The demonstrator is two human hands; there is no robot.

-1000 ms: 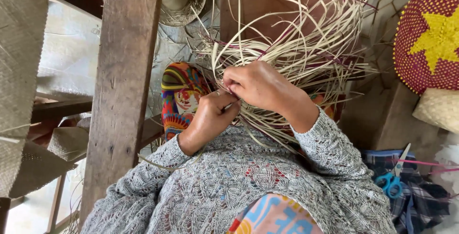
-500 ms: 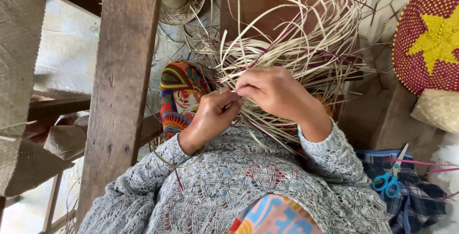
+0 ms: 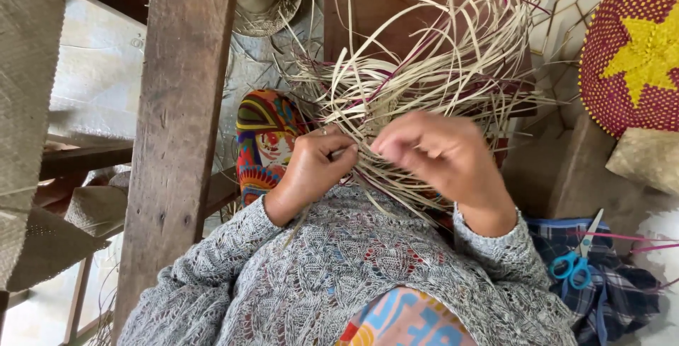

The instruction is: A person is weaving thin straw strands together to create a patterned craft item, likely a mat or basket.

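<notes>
The left hand (image 3: 305, 173) is pinching pale straw strips (image 3: 417, 70) in closed fingers; the right hand (image 3: 445, 159) (blurred, loosely curled) is hovering beside them, wooden post (image 3: 180, 106) crowding left, scissors (image 3: 576, 261) lying right.

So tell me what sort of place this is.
Probably a home weaving workshop. Both hands work a bundle of pale straw strips; a woven red disc with a yellow star leans at right, a straw hat lies beyond, and blue scissors rest on plaid cloth.
</notes>
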